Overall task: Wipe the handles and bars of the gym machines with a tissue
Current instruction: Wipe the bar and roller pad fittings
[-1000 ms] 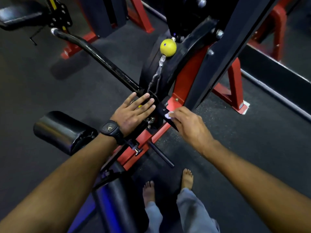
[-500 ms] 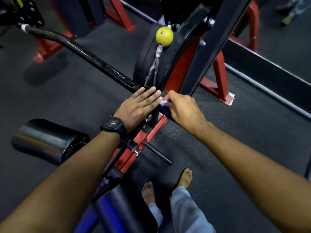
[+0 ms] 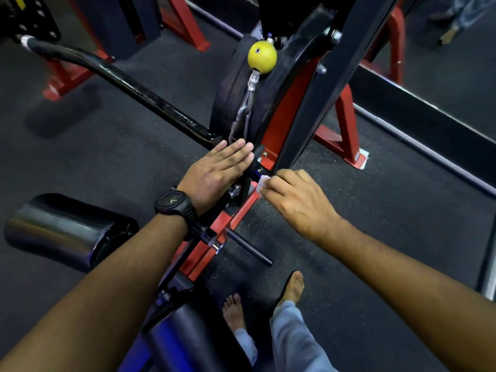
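Pinching a small white tissue (image 3: 261, 184) between thumb and curled fingers, the right hand (image 3: 298, 202) holds it against the short black handle (image 3: 255, 167) that juts from the machine near the middle of the view. The tissue touches the handle's near end, at ten o'clock of the knuckles. The left hand (image 3: 214, 175) lies flat on the machine's pivot at nine o'clock of that handle, its fingers straight and pressed together, pointing toward one o'clock and gripping nothing. A black wristwatch (image 3: 174, 204) sits on the left wrist. From beside the left fingertips a long curved black bar (image 3: 120, 84) runs away toward ten o'clock, ending in a metal collar near the left edge. At twelve o'clock of both hands a yellow ball (image 3: 262, 57) tops a steel cable (image 3: 243, 111), which hangs down across a black disc-shaped part (image 3: 228, 98). Below the hands a red frame beam (image 3: 236, 218) slants toward seven o'clock, and a thin black peg (image 3: 249, 248) sticks out of it toward four o'clock. A glossy black roller pad (image 3: 61, 229) lies at eight o'clock of the left hand, well apart from it. At six o'clock two bare feet (image 3: 294, 285) and pale blue trouser legs (image 3: 292, 336) stand on the dark speckled floor (image 3: 375, 210).
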